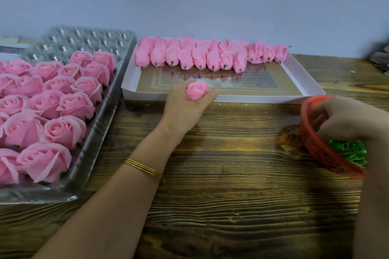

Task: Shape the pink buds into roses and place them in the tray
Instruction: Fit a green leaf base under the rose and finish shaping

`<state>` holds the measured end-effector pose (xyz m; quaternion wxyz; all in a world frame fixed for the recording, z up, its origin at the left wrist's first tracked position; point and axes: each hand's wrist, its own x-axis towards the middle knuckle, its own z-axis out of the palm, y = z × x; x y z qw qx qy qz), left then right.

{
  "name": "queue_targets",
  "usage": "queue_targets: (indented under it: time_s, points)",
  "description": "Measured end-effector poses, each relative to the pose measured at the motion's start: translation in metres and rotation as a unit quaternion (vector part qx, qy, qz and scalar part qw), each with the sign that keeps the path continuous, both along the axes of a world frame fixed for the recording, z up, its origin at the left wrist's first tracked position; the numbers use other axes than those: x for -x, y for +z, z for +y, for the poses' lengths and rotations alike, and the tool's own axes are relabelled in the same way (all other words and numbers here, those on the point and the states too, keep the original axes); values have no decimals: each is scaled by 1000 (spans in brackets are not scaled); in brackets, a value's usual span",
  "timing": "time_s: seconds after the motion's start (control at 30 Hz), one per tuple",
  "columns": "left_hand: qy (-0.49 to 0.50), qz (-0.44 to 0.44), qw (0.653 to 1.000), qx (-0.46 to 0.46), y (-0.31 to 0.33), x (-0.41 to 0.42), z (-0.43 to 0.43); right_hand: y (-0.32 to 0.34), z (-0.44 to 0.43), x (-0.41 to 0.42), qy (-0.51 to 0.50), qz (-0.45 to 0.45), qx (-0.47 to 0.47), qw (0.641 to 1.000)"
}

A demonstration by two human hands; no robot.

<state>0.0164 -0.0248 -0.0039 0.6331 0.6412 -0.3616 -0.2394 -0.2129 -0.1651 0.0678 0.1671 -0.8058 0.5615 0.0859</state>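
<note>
Only one bud in left hand

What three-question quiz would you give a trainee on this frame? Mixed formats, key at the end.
1. Multiple choice: what does the left hand grip? A) a pink bud B) a spoon C) a cup
2. True or false: the clear tray is completely filled with roses.
3. Fill in: the right hand reaches into the red ____.

Key: 1: A. 2: False, the far cells are empty. 3: basket.
</note>
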Motion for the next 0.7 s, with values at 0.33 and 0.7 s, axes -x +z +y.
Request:
queue_targets:
  time_s: [0.33, 0.7]
  points:
    - [-7, 1, 1000, 3, 1, 0, 1, 0, -1, 3, 16, 11, 27, 999]
    - [-12, -1, 1000, -2, 3, 1, 3, 5, -1, 5, -2, -73, 21, 997]
